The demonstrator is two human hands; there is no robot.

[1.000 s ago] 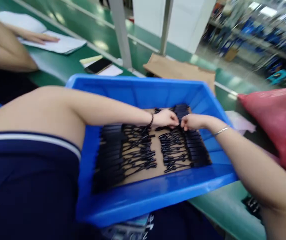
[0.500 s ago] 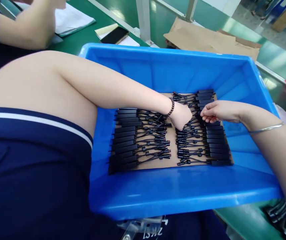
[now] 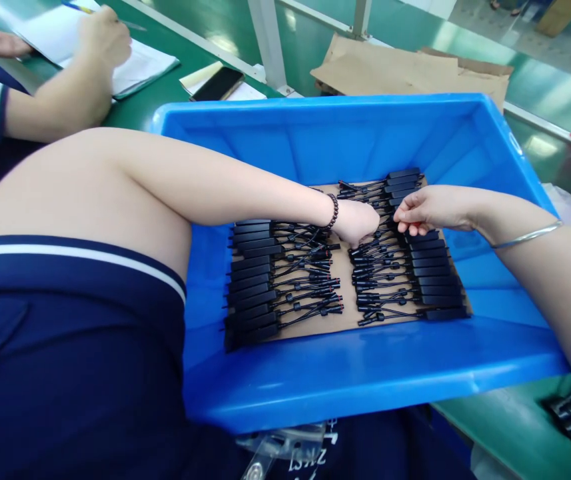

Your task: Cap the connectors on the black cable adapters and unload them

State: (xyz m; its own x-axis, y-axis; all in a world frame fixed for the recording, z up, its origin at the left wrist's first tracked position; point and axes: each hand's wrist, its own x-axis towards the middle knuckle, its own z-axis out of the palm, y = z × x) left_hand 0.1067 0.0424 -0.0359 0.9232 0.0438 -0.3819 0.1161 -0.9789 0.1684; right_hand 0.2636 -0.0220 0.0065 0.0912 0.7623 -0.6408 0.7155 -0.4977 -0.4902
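Fingers (image 3: 408, 215) of right hand (image 3: 432, 208) curled, hold unclear; left hand (image 3: 358, 221), grip hidden; both at black cabled units (image 3: 430, 263) in blue bin (image 3: 365, 383).

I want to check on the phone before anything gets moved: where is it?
In the head view, the dark phone lies upper left of centre on papers, just beyond the far rim of the blue bin, left of the metal post.

Head view: we look forward and steeply down, from close above, into an open, rectangular blue plastic bin (image 3: 375, 380).
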